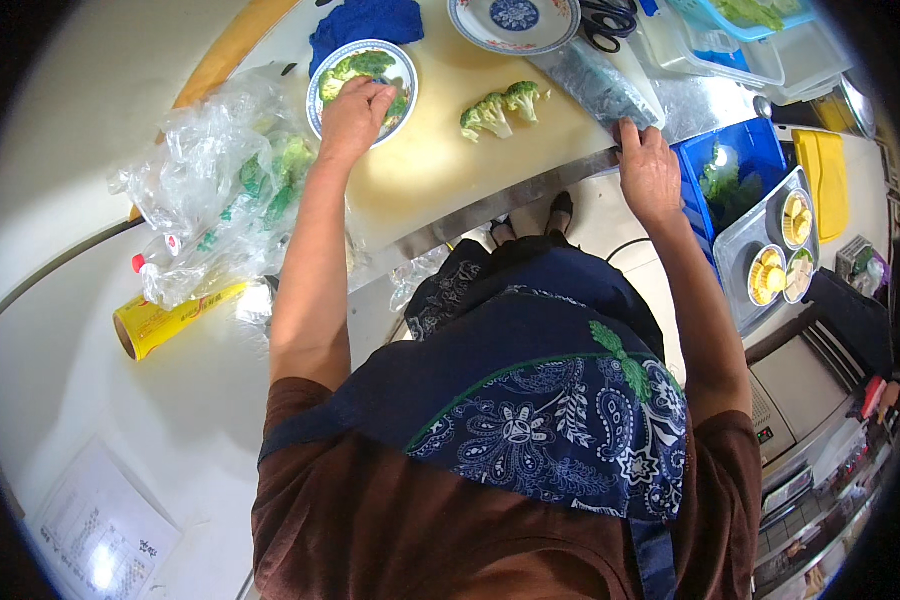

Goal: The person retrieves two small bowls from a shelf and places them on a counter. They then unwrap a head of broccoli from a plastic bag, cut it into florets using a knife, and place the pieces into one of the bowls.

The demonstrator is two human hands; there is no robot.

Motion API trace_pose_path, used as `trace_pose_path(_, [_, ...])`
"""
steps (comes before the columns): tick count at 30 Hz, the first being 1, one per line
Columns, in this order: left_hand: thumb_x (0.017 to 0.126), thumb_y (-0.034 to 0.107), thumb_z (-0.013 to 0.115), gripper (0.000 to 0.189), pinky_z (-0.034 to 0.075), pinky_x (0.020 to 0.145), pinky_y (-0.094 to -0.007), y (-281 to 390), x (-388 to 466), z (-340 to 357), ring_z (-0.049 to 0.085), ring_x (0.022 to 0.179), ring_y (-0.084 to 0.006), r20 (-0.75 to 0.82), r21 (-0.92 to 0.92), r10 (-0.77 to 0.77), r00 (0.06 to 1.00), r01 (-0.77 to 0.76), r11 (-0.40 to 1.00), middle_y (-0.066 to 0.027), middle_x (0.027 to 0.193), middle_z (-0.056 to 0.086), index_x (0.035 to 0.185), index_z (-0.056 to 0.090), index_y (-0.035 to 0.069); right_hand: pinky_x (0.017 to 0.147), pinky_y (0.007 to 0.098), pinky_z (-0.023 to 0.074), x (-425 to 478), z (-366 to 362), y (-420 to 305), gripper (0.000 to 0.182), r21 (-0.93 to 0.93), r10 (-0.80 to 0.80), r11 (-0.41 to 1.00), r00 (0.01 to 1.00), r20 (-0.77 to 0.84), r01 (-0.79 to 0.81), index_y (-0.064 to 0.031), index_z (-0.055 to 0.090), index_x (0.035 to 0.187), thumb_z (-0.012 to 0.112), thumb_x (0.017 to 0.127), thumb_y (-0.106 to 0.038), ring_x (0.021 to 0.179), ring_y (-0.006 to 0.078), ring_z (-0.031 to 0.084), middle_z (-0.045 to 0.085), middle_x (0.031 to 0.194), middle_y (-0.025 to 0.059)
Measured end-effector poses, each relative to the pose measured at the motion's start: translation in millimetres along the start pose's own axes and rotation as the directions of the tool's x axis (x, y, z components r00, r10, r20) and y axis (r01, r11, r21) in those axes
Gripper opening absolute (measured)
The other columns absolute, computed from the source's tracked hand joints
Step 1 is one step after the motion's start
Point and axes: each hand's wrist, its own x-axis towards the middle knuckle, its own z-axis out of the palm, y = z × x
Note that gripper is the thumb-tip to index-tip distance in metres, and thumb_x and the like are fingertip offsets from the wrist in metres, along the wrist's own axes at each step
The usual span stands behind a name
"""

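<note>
My left hand (pixel 356 116) reaches down over a blue-rimmed white plate (pixel 314 105) that holds green broccoli pieces (pixel 371 63). Its fingertips are bunched low over the plate, and the hand hides whether they pinch a piece. On the pale cutting board (pixel 412 191), between my hands, lie a few cut broccoli florets (pixel 495 112). My right hand (pixel 649 169) is at the board's right edge, fingers curled round the near end of a cleaver with a wet, broad blade (pixel 596 82). That hand mostly covers the handle.
A blue cloth (pixel 367 26), patterned plate (pixel 487 37) and scissors (pixel 607 22) lie at the back. Crumpled plastic bags (pixel 202 157) and a yellow roll box (pixel 172 319) are left. At right stand clear containers (pixel 735 64), a blue basket (pixel 694 176) and a metal tray (pixel 742 244) with small bowls.
</note>
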Motion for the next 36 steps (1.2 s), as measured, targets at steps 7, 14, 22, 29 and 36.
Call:
trace_pose_path(7, [0.087, 0.035, 0.049, 0.036, 0.04, 0.09, -0.036, -4.0, -6.0, -5.6, 0.052, 0.106, -0.0311, 0.095, -0.073, 0.018, 0.995, -0.012, 0.997, -0.0162, 0.116, 0.055, 0.103, 0.064, 0.007, 0.064, 0.0396, 0.0492, 19.0, -28.7, -3.8, 0.027, -0.077, 0.02, 0.997, 0.974, 0.225, -0.002, -0.0077, 0.049, 0.094, 0.062, 0.076, -0.022, 0.079, 0.0283, 0.059, 0.056, 0.086, 0.0118])
trace_pose_path(14, [0.087, 0.032, 0.051, 0.035, 0.04, 0.09, -0.0372, -18.4, -14.3, -3.7, 0.052, 0.106, -0.0318, 0.106, -0.102, 0.117, 0.987, -0.106, 0.989, -0.0155, 0.121, 0.051, 0.11, 0.06, 0.007, 0.072, 0.0392, 0.0486, 42.2, -31.7, -15.6, 0.027, 0.099, -0.305, 0.947, 0.952, -0.003, 0.304, -0.0067, 0.051, 0.104, 0.054, 0.077, -0.011, 0.087, 0.027, 0.057, 0.056, 0.093, 0.011])
trace_pose_path(22, [0.086, 0.036, 0.05, 0.038, 0.034, 0.094, -0.0414, -22.3, -10.5, -4.4, 0.051, 0.109, -0.0288, 0.145, -0.103, 0.126, 0.981, -0.112, 0.988, -0.0134, 0.125, 0.05, 0.112, 0.06, 0.011, 0.077, 0.0368, 0.0487, 114.3, -5.4, -57.5, 0.032, 0.184, -0.691, 0.719, 0.718, 0.084, 0.67, -0.0098, 0.051, 0.111, 0.046, 0.08, -0.004, 0.091, 0.0308, 0.057, 0.056, 0.1, 0.0115])
trace_pose_path(29, [0.088, 0.035, 0.046, 0.041, 0.032, 0.095, -0.0423, -10.8, -12.9, -11.0, 0.047, 0.114, -0.0313, 0.191, -0.028, 0.099, 0.977, -0.096, 0.995, -0.0127, 0.132, 0.043, 0.118, 0.055, 0.01, 0.073, 0.0373, 0.0473, 115.4, -42.1, -65.5, 0.04, 0.329, -0.502, 0.829, 0.861, 0.079, 0.452, -0.0111, 0.05, 0.11, 0.06, 0.072, -0.008, 0.088, 0.0309, 0.056, 0.057, 0.096, 0.0111])
trace_pose_path(36, [0.085, 0.029, 0.048, 0.037, 0.038, 0.09, -0.0428, -5.2, -8.7, -13.0, 0.052, 0.104, -0.0357, 0.224, 0.055, 0.093, 0.97, -0.108, 0.993, -0.0146, 0.13, 0.045, 0.116, 0.057, 0.01, 0.071, 0.0409, 0.0471, 154.6, -43.6, -166.7, 0.037, 0.401, -0.251, 0.898, 0.959, 0.134, 0.179, -0.0097, 0.049, 0.105, 0.064, 0.074, -0.024, 0.084, 0.0322, 0.059, 0.059, 0.093, 0.012])
